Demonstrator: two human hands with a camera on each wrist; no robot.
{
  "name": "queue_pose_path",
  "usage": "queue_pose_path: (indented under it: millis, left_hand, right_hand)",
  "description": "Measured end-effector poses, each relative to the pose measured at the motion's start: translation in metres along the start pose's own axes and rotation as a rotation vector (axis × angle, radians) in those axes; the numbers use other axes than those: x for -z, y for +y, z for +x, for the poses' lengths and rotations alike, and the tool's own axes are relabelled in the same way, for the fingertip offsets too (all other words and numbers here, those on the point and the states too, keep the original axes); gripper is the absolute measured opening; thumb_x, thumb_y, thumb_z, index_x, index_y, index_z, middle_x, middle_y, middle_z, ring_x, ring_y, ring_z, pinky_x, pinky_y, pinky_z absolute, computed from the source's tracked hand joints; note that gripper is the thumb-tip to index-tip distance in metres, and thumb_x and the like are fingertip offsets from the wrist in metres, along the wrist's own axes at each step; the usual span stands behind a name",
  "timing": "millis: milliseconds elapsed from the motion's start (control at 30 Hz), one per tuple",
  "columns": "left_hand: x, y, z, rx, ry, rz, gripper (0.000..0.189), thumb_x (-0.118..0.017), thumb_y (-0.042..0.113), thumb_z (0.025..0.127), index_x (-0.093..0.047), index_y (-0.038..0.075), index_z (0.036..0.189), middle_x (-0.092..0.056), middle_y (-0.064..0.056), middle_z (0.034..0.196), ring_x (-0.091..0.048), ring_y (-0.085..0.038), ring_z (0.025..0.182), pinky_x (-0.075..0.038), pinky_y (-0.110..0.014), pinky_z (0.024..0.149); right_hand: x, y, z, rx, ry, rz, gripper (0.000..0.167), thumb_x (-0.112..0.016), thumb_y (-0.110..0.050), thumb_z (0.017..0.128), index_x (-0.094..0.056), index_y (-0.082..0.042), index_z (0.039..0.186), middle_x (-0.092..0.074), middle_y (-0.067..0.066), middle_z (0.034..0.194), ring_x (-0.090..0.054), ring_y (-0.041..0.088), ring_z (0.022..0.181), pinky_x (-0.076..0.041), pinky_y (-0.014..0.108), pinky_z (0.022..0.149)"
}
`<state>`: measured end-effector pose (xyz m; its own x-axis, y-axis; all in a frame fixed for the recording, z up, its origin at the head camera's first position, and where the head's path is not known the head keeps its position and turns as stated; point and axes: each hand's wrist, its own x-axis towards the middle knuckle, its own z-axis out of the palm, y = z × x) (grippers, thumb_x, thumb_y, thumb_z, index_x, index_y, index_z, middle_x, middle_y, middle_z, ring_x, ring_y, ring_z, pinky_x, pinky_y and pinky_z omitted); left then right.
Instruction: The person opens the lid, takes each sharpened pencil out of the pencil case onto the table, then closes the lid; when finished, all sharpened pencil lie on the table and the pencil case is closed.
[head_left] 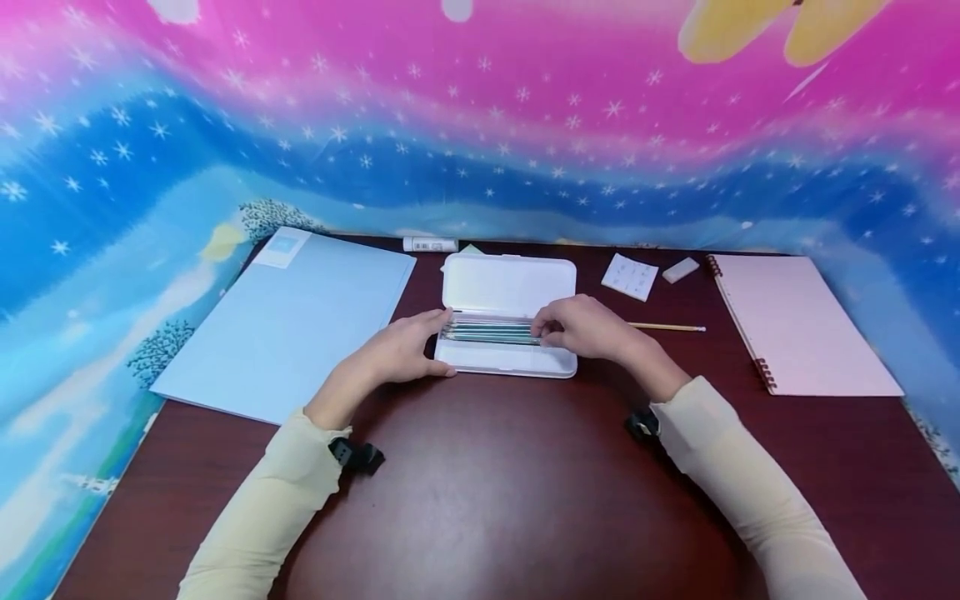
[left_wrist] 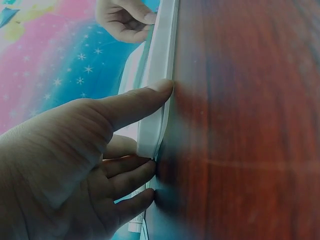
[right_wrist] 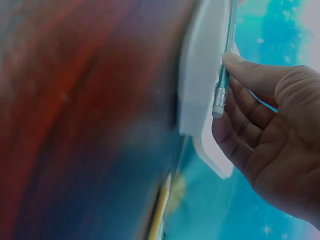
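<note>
A white pencil case [head_left: 502,361] lies with its lid [head_left: 510,282] folded back, holding several green pencils [head_left: 491,332] side by side. At its left end, my left hand [head_left: 401,350] holds the case, thumb along the front wall and fingers round the corner. My right hand [head_left: 585,327] is over the right end of the case. In the right wrist view, its thumb and fingers pinch a green pencil [right_wrist: 223,80] close to the white eraser end. Just right of that hand, a yellow pencil [head_left: 671,327] lies on the table, partly hidden behind the wrist.
A light blue folder [head_left: 300,325] covers the table's left side. On the right lies a pink spiral notebook [head_left: 813,329]. Along the back are a white glue stick [head_left: 430,244], a small printed white card [head_left: 630,277] and an eraser [head_left: 681,270]. A patterned cloth surrounds the table [head_left: 517,483].
</note>
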<state>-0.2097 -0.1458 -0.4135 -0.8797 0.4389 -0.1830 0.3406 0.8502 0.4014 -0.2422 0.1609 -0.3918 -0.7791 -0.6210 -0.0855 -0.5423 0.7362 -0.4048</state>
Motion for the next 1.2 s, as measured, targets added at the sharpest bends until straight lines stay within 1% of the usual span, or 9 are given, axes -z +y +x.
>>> queue_pose_path:
  millis: [200, 300, 400, 600, 700, 800, 900, 1067, 1200]
  left_hand:
    - [-0.002, -0.001, 0.000, -0.006, 0.005, -0.001, 0.098, -0.080, 0.045, 0.086, -0.029, 0.008, 0.160, -0.036, -0.014, 0.164, -0.037, -0.031, 0.151, -0.035, -0.048, 0.121]
    - [-0.003, -0.002, -0.002, -0.005, 0.009, -0.007, 0.098, -0.080, 0.044, 0.085, -0.029, 0.007, 0.160, -0.036, -0.014, 0.163, -0.038, -0.031, 0.150, -0.036, -0.049, 0.120]
    - [-0.004, -0.003, -0.003, -0.005, 0.012, -0.009, 0.098, -0.080, 0.044, 0.085, -0.029, 0.007, 0.160, -0.036, -0.015, 0.163, -0.038, -0.032, 0.150, -0.036, -0.050, 0.120]
    - [-0.004, -0.003, -0.001, -0.016, 0.017, -0.005, 0.097, -0.080, 0.045, 0.085, -0.030, 0.007, 0.160, -0.037, -0.016, 0.163, -0.038, -0.032, 0.149, -0.036, -0.050, 0.120]
    - [-0.003, -0.002, 0.001, -0.021, 0.020, -0.005, 0.097, -0.080, 0.045, 0.085, -0.030, 0.007, 0.160, -0.037, -0.016, 0.163, -0.039, -0.032, 0.149, -0.036, -0.050, 0.120]
    - [-0.003, -0.002, 0.000, -0.020, 0.016, -0.004, 0.098, -0.080, 0.046, 0.085, -0.030, 0.007, 0.160, -0.037, -0.015, 0.163, -0.039, -0.032, 0.149, -0.036, -0.049, 0.120]
    - [-0.003, -0.003, 0.000, -0.019, 0.016, -0.003, 0.098, -0.081, 0.046, 0.084, -0.031, 0.007, 0.159, -0.038, -0.015, 0.162, -0.039, -0.032, 0.149, -0.037, -0.050, 0.120]
    - [-0.002, -0.003, 0.001, -0.027, 0.026, 0.001, 0.098, -0.081, 0.046, 0.084, -0.032, 0.007, 0.159, -0.039, -0.015, 0.162, -0.040, -0.032, 0.148, -0.037, -0.050, 0.119]
    - [-0.002, -0.003, 0.001, -0.024, 0.018, 0.003, 0.098, -0.080, 0.046, 0.084, -0.031, 0.007, 0.159, -0.039, -0.015, 0.162, -0.039, -0.032, 0.149, -0.036, -0.050, 0.120]
  right_hand:
    - [0.013, 0.014, -0.013, -0.009, 0.084, 0.034, 0.018, -0.073, -0.013, 0.093, -0.081, -0.017, 0.109, -0.076, 0.003, 0.109, -0.066, 0.018, 0.092, -0.055, 0.041, 0.085]
    - [0.018, 0.025, -0.021, 0.004, 0.124, 0.043, 0.018, -0.074, -0.012, 0.093, -0.081, -0.016, 0.109, -0.076, 0.003, 0.107, -0.066, 0.018, 0.092, -0.055, 0.042, 0.085]
    - [0.021, 0.036, -0.029, 0.018, 0.178, 0.042, 0.018, -0.075, -0.011, 0.091, -0.081, -0.017, 0.107, -0.076, 0.001, 0.102, -0.066, 0.017, 0.089, -0.054, 0.040, 0.082]
    - [0.030, 0.061, -0.050, 0.000, 0.282, 0.036, 0.015, -0.076, -0.011, 0.090, -0.082, -0.018, 0.101, -0.076, -0.002, 0.094, -0.060, 0.013, 0.079, -0.048, 0.032, 0.072]
    - [0.034, 0.075, -0.061, -0.022, 0.321, 0.029, 0.015, -0.076, -0.010, 0.090, -0.083, -0.019, 0.099, -0.077, -0.001, 0.094, -0.062, 0.013, 0.080, -0.048, 0.030, 0.072]
    - [0.036, 0.089, -0.072, -0.056, 0.334, 0.019, 0.015, -0.075, -0.011, 0.091, -0.083, -0.021, 0.100, -0.077, -0.001, 0.095, -0.066, 0.014, 0.086, -0.050, 0.030, 0.075]
    - [0.039, 0.099, -0.083, -0.104, 0.325, 0.033, 0.015, -0.074, -0.014, 0.093, -0.083, -0.022, 0.101, -0.076, 0.000, 0.097, -0.066, 0.016, 0.089, -0.050, 0.029, 0.077]
    - [0.042, 0.114, -0.100, -0.202, 0.318, 0.076, 0.016, -0.073, -0.012, 0.094, -0.083, -0.022, 0.101, -0.075, 0.001, 0.102, -0.065, 0.019, 0.095, -0.049, 0.022, 0.077]
    - [0.041, 0.125, -0.113, -0.246, 0.312, 0.079, 0.015, -0.071, -0.013, 0.095, -0.082, -0.020, 0.103, -0.076, 0.004, 0.104, -0.064, 0.020, 0.096, -0.048, 0.020, 0.078]
